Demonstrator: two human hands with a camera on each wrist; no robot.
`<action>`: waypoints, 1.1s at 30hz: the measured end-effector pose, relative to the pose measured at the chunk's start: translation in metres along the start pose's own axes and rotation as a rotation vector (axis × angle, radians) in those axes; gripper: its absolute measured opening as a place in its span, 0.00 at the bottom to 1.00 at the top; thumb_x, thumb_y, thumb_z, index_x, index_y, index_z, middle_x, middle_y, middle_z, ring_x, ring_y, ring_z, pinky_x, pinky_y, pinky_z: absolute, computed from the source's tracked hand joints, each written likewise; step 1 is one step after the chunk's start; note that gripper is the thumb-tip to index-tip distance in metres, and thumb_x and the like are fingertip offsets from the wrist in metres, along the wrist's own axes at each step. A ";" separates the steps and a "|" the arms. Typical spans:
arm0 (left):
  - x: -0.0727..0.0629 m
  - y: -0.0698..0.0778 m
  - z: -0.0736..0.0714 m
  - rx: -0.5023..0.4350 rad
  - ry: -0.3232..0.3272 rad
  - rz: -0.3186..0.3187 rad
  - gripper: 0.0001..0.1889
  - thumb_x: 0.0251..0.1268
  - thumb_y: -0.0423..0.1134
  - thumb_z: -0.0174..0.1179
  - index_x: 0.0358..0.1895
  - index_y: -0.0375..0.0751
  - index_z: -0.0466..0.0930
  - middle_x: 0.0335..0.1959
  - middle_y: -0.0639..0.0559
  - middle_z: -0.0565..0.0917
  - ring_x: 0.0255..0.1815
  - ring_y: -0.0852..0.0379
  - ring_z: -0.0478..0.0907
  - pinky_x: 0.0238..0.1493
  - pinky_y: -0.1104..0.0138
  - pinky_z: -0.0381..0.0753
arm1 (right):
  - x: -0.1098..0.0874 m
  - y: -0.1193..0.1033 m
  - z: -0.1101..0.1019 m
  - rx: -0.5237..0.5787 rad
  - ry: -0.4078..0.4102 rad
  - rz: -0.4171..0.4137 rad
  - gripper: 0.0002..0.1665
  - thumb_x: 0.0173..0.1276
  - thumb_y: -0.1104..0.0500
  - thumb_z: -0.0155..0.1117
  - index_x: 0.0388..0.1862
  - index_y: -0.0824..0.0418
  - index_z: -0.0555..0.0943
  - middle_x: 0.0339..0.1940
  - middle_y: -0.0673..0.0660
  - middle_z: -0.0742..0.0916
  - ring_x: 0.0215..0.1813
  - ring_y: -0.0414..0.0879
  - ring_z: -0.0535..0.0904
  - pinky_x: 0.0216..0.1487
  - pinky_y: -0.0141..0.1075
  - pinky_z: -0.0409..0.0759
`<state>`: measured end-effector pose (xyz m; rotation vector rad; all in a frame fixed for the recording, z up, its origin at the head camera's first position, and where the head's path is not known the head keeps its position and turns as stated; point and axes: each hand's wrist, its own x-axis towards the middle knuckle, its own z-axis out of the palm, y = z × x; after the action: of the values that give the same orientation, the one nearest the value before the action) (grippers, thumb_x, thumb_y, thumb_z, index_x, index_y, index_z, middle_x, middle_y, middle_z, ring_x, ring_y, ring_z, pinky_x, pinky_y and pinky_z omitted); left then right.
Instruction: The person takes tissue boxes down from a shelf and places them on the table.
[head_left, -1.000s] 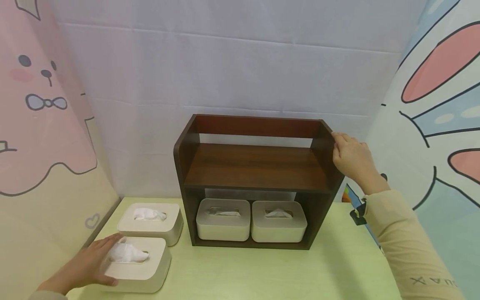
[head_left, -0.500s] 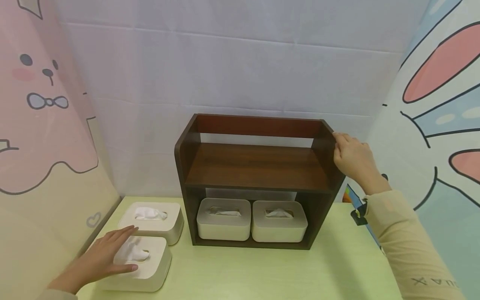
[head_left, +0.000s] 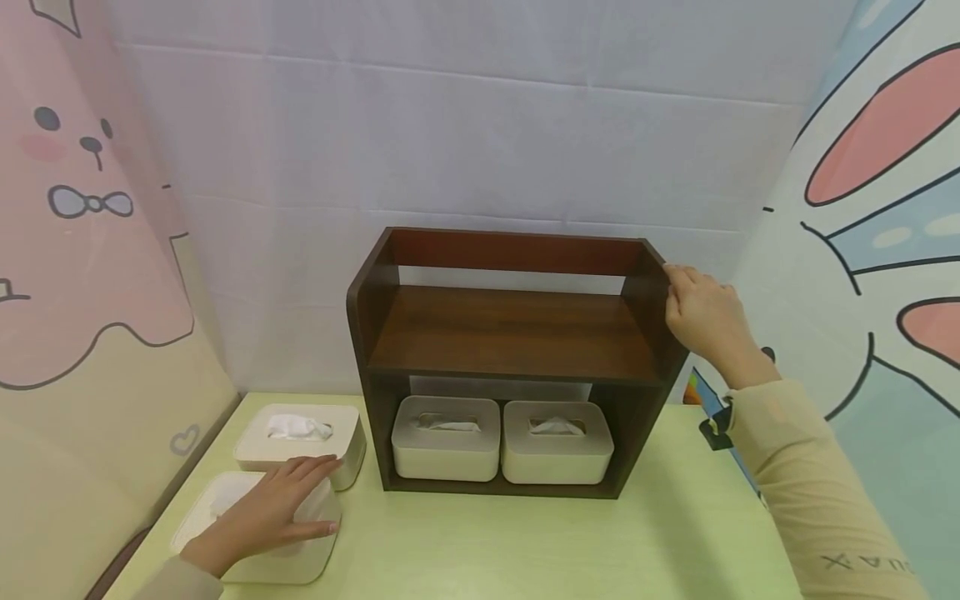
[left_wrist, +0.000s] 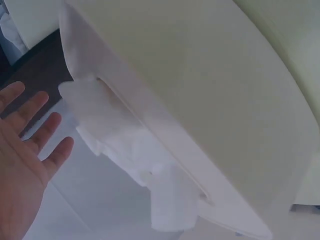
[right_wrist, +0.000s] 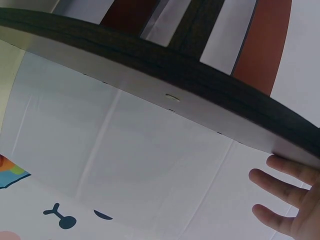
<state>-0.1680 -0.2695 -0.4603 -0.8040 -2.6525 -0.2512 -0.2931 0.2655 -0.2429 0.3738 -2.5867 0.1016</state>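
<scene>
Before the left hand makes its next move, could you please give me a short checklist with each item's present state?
1. Left hand over the front tissue box: ok.
2. Left hand gripping that box: not ok, its fingers are straight and hold nothing.
3. Right hand at the shelf: ok, it touches the right side panel.
4. Firmness of that touch: cannot tell.
5. Shelved boxes in place: ok, left box and right box sit side by side in the lower compartment.
</scene>
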 end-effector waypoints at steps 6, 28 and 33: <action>0.018 0.022 0.009 -0.038 -0.066 0.018 0.38 0.49 0.67 0.56 0.58 0.43 0.71 0.54 0.52 0.76 0.54 0.51 0.72 0.49 0.51 0.72 | 0.000 0.000 0.000 0.003 0.000 -0.001 0.25 0.67 0.62 0.40 0.61 0.71 0.67 0.57 0.71 0.75 0.55 0.68 0.71 0.42 0.63 0.70; 0.074 0.070 0.031 -0.094 -0.143 0.100 0.36 0.56 0.66 0.51 0.62 0.47 0.68 0.58 0.55 0.74 0.57 0.52 0.71 0.53 0.52 0.71 | -0.001 0.001 -0.001 0.007 0.009 -0.004 0.25 0.67 0.63 0.39 0.60 0.71 0.67 0.56 0.71 0.76 0.55 0.68 0.71 0.42 0.63 0.70; 0.088 0.074 0.028 -0.075 -0.142 0.109 0.37 0.56 0.68 0.48 0.64 0.47 0.66 0.59 0.54 0.73 0.58 0.51 0.70 0.53 0.52 0.71 | -0.001 0.000 -0.001 0.012 -0.003 -0.001 0.25 0.67 0.63 0.39 0.61 0.71 0.67 0.57 0.72 0.75 0.55 0.68 0.71 0.43 0.63 0.70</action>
<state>-0.2025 -0.1563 -0.4475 -1.0225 -2.7330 -0.2757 -0.2916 0.2659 -0.2421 0.3805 -2.5896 0.1166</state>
